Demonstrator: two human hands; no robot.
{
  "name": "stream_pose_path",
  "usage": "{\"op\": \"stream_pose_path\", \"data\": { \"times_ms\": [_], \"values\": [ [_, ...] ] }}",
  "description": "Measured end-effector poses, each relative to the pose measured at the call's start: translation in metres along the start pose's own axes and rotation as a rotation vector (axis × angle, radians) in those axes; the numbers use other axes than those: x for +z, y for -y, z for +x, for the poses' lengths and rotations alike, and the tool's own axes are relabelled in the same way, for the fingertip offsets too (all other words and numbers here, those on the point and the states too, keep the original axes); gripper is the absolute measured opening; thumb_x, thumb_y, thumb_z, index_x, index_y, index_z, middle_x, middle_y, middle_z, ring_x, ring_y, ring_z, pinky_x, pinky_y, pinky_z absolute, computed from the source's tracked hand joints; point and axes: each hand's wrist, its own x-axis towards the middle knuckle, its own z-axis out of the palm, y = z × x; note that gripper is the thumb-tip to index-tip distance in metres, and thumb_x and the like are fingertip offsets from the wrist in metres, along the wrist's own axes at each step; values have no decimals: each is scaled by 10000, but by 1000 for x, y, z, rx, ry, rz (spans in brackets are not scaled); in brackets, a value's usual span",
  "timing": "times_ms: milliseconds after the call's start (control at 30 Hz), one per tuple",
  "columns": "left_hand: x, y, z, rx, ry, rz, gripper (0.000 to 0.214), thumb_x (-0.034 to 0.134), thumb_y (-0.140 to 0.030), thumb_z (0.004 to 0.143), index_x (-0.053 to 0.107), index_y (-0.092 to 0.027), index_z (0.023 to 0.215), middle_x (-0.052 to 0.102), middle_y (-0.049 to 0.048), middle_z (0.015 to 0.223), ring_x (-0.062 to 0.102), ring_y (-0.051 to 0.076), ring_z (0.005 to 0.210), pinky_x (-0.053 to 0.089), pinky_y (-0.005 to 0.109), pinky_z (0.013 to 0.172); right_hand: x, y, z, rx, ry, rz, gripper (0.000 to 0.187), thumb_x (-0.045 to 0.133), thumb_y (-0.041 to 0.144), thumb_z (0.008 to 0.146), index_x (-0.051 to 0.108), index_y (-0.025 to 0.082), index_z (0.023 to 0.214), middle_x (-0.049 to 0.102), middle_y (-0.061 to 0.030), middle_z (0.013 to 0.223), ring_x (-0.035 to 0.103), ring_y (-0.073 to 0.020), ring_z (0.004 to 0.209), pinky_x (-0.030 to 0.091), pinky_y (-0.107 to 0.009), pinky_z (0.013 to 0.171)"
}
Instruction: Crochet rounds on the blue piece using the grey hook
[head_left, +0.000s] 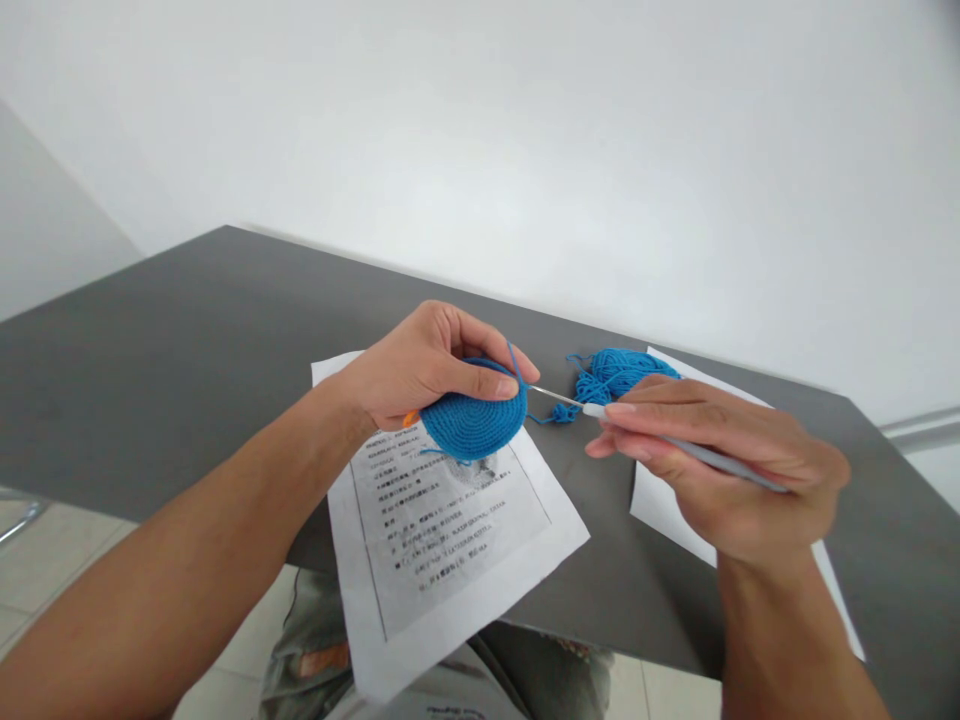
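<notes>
A round blue crocheted piece (476,420) is pinched at its upper edge between the thumb and fingers of my left hand (427,365). An orange clip or marker (410,418) shows at its left edge, and a loose yarn tail hangs below. My right hand (735,460) grips a crochet hook (720,460) by its grey handle. The hook's thin metal shaft points left, its tip at the right edge of the blue piece, close to my left fingertips. A strand of blue yarn runs over my left index finger. Whether the tip sits inside a stitch I cannot tell.
A tangled skein of blue yarn (619,372) lies behind my right hand, partly on a white sheet (675,515). A printed page (450,560) lies under the crocheted piece and overhangs the front edge of the dark grey table (187,340). A white wall stands behind.
</notes>
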Motion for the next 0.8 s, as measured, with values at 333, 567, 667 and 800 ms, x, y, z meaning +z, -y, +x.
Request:
{"op": "stream_pose_path", "data": {
  "times_ms": [333, 567, 667, 800],
  "values": [
    [5, 3, -1, 40, -47, -70, 86, 906, -152, 708, 889, -211, 768, 852, 79, 856, 738, 183, 679, 594, 270, 614, 23, -11, -3, 426, -186, 607, 125, 874, 315, 896, 866, 244, 999, 834, -26, 794, 738, -150, 557, 658, -261, 439],
    [25, 16, -3, 147, -80, -200, 126, 930, -182, 764, 881, -190, 879, 862, 52, 1029, 752, 143, 800, 599, 229, 735, 61, -2, 6, 528, -360, 774, 168, 917, 338, 849, 850, 252, 978, 811, 24, 781, 715, -93, 562, 642, -184, 502],
    [31, 20, -4, 148, -97, -248, 101, 933, -199, 763, 861, -178, 831, 850, 57, 1113, 754, 162, 880, 599, 244, 784, 61, 0, 7, 503, -397, 743, 172, 928, 334, 837, 856, 254, 972, 817, 20, 786, 708, -85, 558, 623, -166, 496],
    [37, 19, -7, 97, -91, -259, 49, 893, -178, 775, 859, -181, 811, 834, 50, 1055, 731, 166, 885, 588, 253, 784, 58, -1, 7, 487, -431, 721, 169, 937, 329, 828, 860, 255, 958, 818, 19, 775, 698, -80, 555, 607, -150, 471]
  ]
}}
